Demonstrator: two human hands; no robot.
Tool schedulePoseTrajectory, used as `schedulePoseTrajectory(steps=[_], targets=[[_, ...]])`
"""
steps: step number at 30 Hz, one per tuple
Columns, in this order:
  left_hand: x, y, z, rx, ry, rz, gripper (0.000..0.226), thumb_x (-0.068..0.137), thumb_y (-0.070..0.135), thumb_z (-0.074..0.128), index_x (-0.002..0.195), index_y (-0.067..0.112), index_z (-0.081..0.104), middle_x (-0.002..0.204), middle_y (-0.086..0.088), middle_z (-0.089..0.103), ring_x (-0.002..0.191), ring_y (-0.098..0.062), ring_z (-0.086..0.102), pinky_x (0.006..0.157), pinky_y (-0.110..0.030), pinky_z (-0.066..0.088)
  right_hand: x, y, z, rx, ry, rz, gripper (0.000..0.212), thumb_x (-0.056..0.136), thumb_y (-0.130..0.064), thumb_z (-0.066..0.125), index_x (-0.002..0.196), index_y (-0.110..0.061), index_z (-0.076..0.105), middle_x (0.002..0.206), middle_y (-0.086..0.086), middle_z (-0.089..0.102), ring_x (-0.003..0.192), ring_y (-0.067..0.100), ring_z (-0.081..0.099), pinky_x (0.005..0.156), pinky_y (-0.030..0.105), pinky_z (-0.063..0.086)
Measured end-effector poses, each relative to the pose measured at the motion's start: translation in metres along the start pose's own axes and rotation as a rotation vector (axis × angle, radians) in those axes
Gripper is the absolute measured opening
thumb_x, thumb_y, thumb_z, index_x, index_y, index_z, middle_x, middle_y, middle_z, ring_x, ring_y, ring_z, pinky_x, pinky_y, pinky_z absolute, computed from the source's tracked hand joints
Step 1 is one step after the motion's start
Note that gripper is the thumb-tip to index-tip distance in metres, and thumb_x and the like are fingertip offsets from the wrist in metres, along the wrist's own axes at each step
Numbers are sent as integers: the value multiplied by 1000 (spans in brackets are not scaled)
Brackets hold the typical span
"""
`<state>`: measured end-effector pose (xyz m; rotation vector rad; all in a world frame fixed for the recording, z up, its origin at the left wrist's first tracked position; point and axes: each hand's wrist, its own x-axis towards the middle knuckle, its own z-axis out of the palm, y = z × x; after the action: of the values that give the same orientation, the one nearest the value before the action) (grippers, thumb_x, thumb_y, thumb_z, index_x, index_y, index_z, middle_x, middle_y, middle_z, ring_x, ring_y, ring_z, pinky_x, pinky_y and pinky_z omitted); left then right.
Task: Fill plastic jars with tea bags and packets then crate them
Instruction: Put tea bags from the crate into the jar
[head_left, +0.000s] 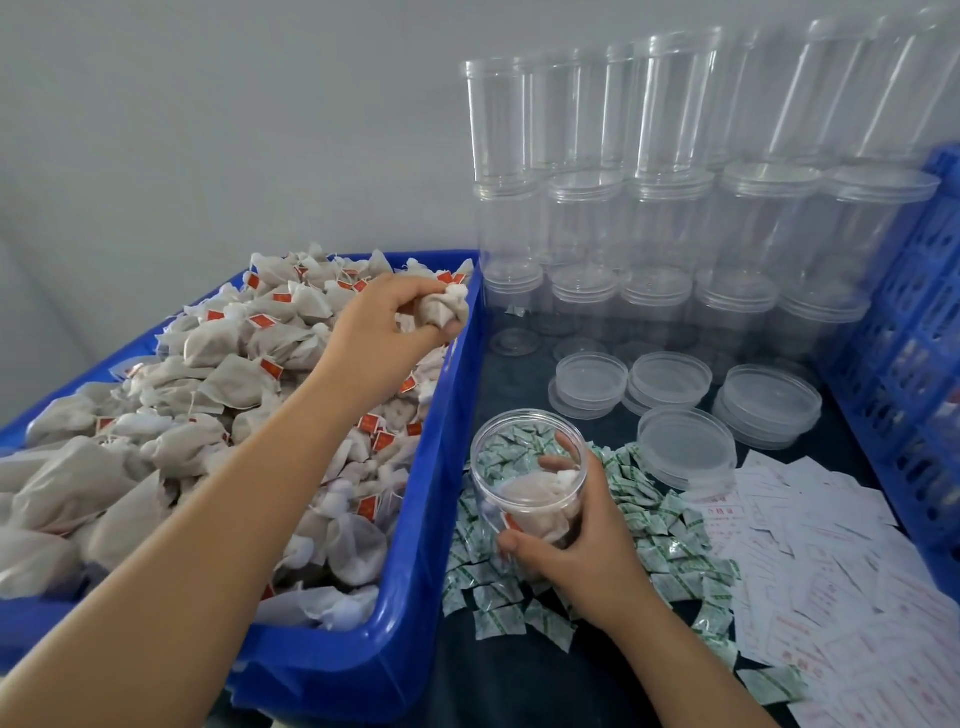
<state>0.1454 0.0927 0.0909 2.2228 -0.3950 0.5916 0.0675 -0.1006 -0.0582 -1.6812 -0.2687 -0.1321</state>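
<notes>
A blue bin (415, 571) on the left is heaped with grey tea bags (228, 384) that carry red tags. Over its far right corner my left hand (384, 322) grips a bunched tea bag (441, 309). My right hand (576, 540) holds a clear plastic jar (524, 467), open and tilted toward me, beside the bin's right wall. One or two tea bags lie inside the jar. Under and around the jar lie several small green-and-white packets (660, 530).
Stacks of empty clear jars (670, 208) stand against the back wall, with loose clear lids (685, 447) in front of them. White paper slips with red print (831, 571) cover the table at right. A blue lattice crate (904, 364) stands at the far right edge.
</notes>
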Motion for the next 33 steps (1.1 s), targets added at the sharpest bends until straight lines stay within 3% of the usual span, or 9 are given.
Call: schedulePoseTrajectory(steps=[4,8,13,16,20,27,31,33], targets=[[-9,19,-4,-143,-70,48,29,81,21,73,103,37,62,95,21,63,91,9,57,77,-7,47,1,2,0,-3,5,-9,90,49,-57,85,119,-79,31,116,-41,48,111,-11,55,82,8,48],[-15,31,-10,-251,-192,110,34,79,12,74,104,32,64,97,17,66,93,2,63,81,-12,50,2,2,0,-18,6,-4,91,49,-59,84,121,-77,32,117,-41,49,111,-11,55,82,8,48],[-20,35,-12,-279,-321,121,32,77,11,74,99,31,64,96,13,68,93,-3,63,82,-17,52,1,5,0,0,-4,-16,93,52,-54,86,132,-52,38,121,-27,54,110,-8,58,80,8,48],[-21,34,-14,-269,-392,111,28,73,21,73,98,32,65,96,16,67,92,-4,63,79,-15,51,1,4,-1,-8,0,-15,89,51,-55,85,123,-69,35,116,-37,50,110,-9,56,81,9,49],[-21,31,-11,-177,-465,113,30,75,14,76,98,31,67,95,19,67,90,0,63,79,-13,49,1,3,-1,-28,13,-24,90,51,-59,84,119,-79,30,119,-41,49,113,-13,53,83,6,47],[-27,28,7,-32,-582,136,29,76,16,77,96,34,66,91,17,67,89,3,58,77,-19,50,2,2,0,3,10,-55,89,53,-51,85,118,-80,33,118,-38,52,113,-11,55,80,4,46],[-29,27,16,50,-571,190,22,76,24,73,97,27,68,92,12,67,85,-7,59,75,-26,50,2,2,0,28,7,-63,89,54,-46,87,122,-74,37,128,-15,57,112,-4,59,80,9,49],[-30,27,19,66,-569,237,21,78,19,74,99,21,69,92,10,68,85,-7,59,72,-19,48,2,2,1,45,8,-70,88,56,-44,87,124,-71,40,124,-20,59,113,-2,60,82,9,49]])
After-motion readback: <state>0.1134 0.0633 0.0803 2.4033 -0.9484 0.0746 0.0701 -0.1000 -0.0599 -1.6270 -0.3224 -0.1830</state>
